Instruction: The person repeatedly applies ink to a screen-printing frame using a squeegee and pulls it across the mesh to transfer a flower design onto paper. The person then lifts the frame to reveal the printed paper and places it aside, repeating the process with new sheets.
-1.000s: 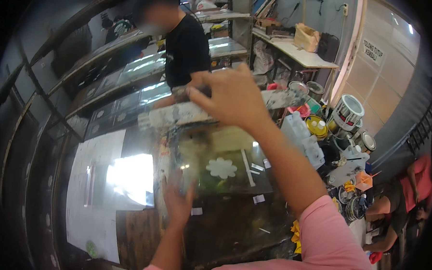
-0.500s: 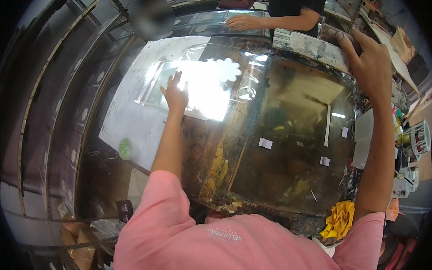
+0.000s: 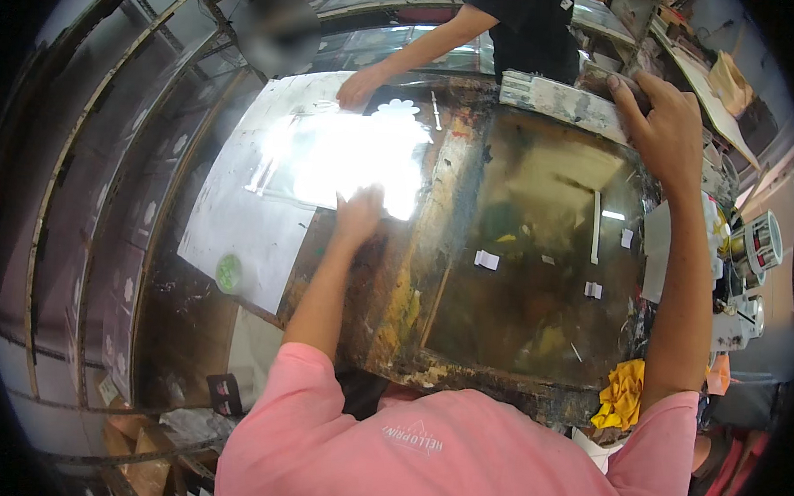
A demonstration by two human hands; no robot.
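My left hand (image 3: 359, 213) lies over the near edge of a glossy clear plastic sheet (image 3: 281, 168), fingers stretched out and partly washed out by glare. White flower shapes (image 3: 397, 109) show at the sheet's far side. My right hand (image 3: 664, 127) is closed around a worn, dark block (image 3: 602, 80) at the far right corner of the printing frame (image 3: 468, 251). Inside the frame, the brownish screen (image 3: 527, 320) is see-through, with small white pieces (image 3: 487, 260) on it. A co-worker's hand (image 3: 360, 87) touches the sheet's far edge.
White paper (image 3: 231, 183) lies under the sheet, with a round green-filled container (image 3: 228, 273) at its near end. Metal racks (image 3: 98, 191) stand at left. A crumpled yellow cloth (image 3: 619, 393) lies by the frame's near right corner; cans (image 3: 760, 242) stand at right.
My left hand has moved right and nearer along the sheet. The co-worker's arm has reached across to its far edge. The raised part of the clear sheet has gone down. My right hand stays put.
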